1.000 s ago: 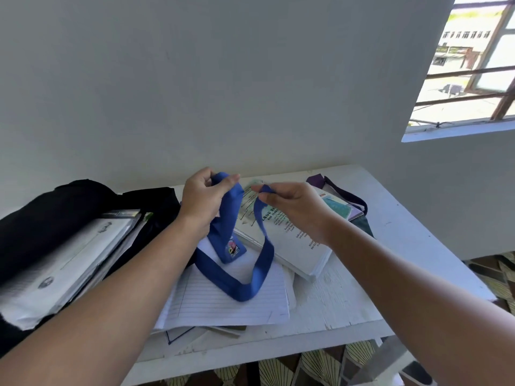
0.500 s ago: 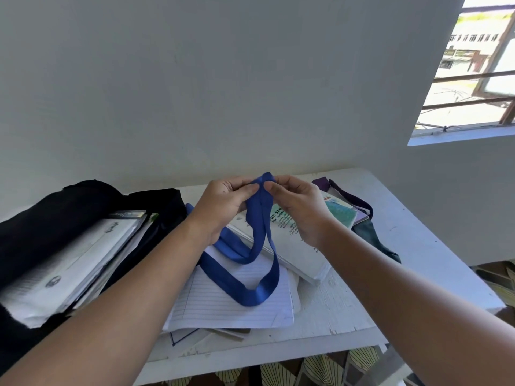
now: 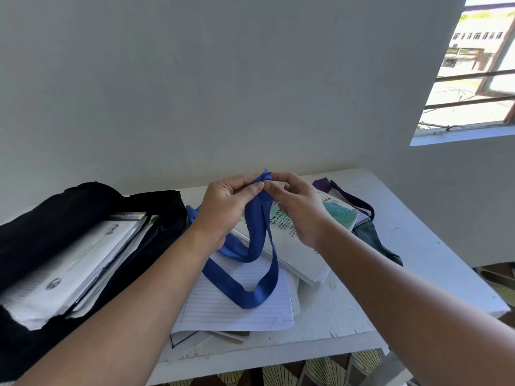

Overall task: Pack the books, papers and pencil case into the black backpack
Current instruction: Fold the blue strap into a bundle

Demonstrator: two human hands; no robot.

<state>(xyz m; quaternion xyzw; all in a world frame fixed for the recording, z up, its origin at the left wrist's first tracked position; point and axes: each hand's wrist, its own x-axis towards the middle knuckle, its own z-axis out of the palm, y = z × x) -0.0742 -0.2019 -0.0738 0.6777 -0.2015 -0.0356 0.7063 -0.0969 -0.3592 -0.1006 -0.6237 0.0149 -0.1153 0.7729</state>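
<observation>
Both hands up over the table [image 3: 390, 316], working a blue strap [image 3: 259, 246]. Left hand [image 3: 225, 201] pinches the gathered top of it between thumb & fingers; right hand [image 3: 295, 207] pinches the same bunch from the other side, fingertips nearly touching. The rest of the strap hangs in a loop, the bottom resting on a lined sheet [image 3: 237, 310].

Black backpack [image 3: 36, 215] lies open at the person's left, w/ a stack of books & papers [image 3: 75, 263] already sitting in its mouth. More books [image 3: 295, 246] are not yet packed, on the table under the hands. Pencil case: can't pick it out for sure.

Judgement: strap's being folded up small. Best bet is to keep the layers flat, stack fold on fold, keep the pinch tight so it doesn't spring loose, then tuck it in.

Writing: the white book's cover shows dark-green print, maybe "SEM…", too skewed to read. Logo on the packed stack is blurred.
</observation>
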